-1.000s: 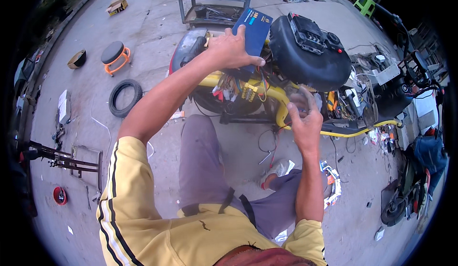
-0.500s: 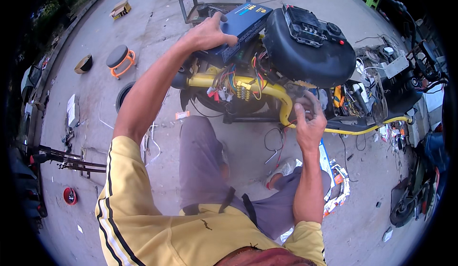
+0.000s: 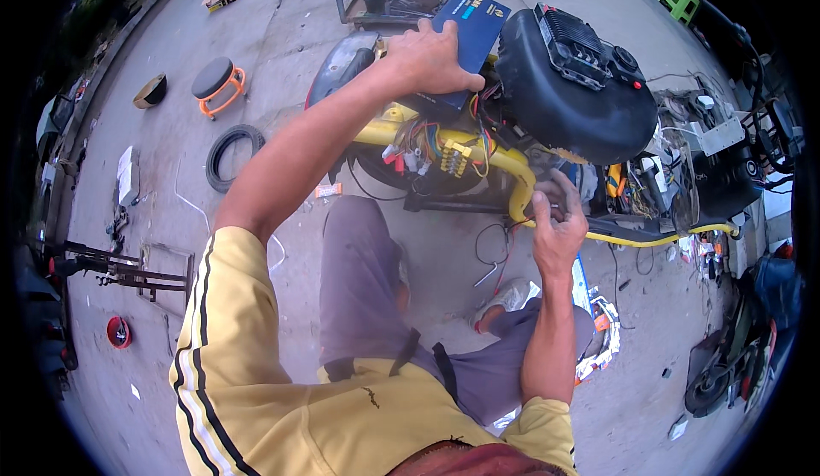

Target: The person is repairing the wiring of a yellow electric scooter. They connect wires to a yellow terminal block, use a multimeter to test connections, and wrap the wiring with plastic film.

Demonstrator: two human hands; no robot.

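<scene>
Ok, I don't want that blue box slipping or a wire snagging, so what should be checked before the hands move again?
1. Left hand grips the blue box: ok, fingers wrap its lower edge.
2. Box seated on the yellow frame: cannot tell, the hand hides its underside.
3. Right hand holds something small at the frame's bend: cannot tell what, too small.
4. Coloured connectors hang loose under the box: not ok, snag risk.
5. Black seat tub crowds the box: not ok, very close beside it.
</scene>
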